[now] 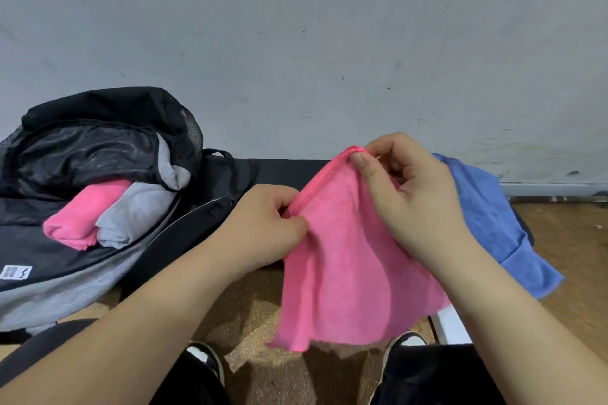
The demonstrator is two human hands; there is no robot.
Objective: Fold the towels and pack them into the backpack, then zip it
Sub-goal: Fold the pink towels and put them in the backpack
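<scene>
**Pink towel held up in both hands; backpack open to the left**

Item 1. Pink towel [345, 256]: in mid-air at centre, hanging loose from its stitched upper hem, lower edge free above the floor. Left hand [263, 227] pinches the hem at its lower left end, thumb against curled fingers. Right hand [404, 187] pinches the top corner, thumb pressed flat on the cloth and fingers curled behind it.

Item 2. Backpack [82, 279]: black and grey, lying at left with the main compartment unzipped. Its black flap is thrown back and sags over the far side of the opening. A white label [15, 272] shows on the inner lining.

Item 3. Folded pink towel [82, 210]: inside the backpack opening, left side.

Item 4. Folded grey towel [138, 210]: inside the same opening, touching the folded pink one on its right.

Item 5. Blue towel [487, 207]: unfolded, draped at right behind the right hand and forearm, which hide its left part.

Surroundings. Pale scuffed wall [296, 43] fills the upper half. A dark surface [283, 171] runs along the wall's foot between backpack and held towel. Brown speckled floor [566, 233] lies below, partly covered by the hanging towel. Two black-and-white shoes [207, 358] show at the bottom, and the towel's lower edge hangs above the gap between them.
</scene>
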